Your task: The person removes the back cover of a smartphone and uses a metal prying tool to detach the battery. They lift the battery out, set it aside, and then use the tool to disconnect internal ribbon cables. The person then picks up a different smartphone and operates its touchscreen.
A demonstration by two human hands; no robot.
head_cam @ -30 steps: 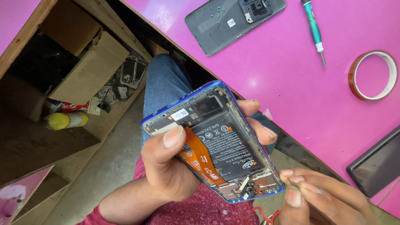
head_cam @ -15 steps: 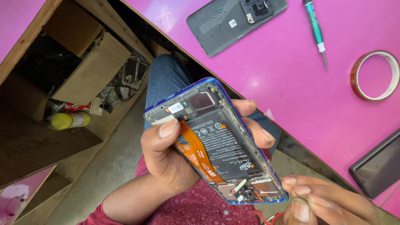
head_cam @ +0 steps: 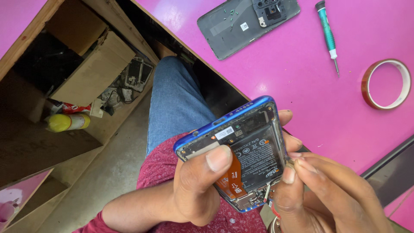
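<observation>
My left hand (head_cam: 196, 190) grips an opened blue phone (head_cam: 235, 144) with its back removed, thumb pressed across its upper part. A black battery (head_cam: 258, 155) and an orange flex cable (head_cam: 230, 181) show inside. My right hand (head_cam: 319, 194) is pinched at the phone's lower right corner, fingertips against the frame by the small circuit board; whether it holds a small part I cannot tell. The phone hangs above my lap, just off the pink table's edge.
On the pink table (head_cam: 302, 95) lie the grey phone back cover (head_cam: 246, 23) with tiny screws on it, a green-handled screwdriver (head_cam: 327, 34), a roll of brown tape (head_cam: 386, 84) and a dark device (head_cam: 392, 170) at right. Cardboard boxes (head_cam: 92, 73) and a yellow bottle (head_cam: 67, 122) sit below left.
The phone has turned and shifted right and down in my left hand. My right hand has come up from the lower edge onto the phone's lower right corner.
</observation>
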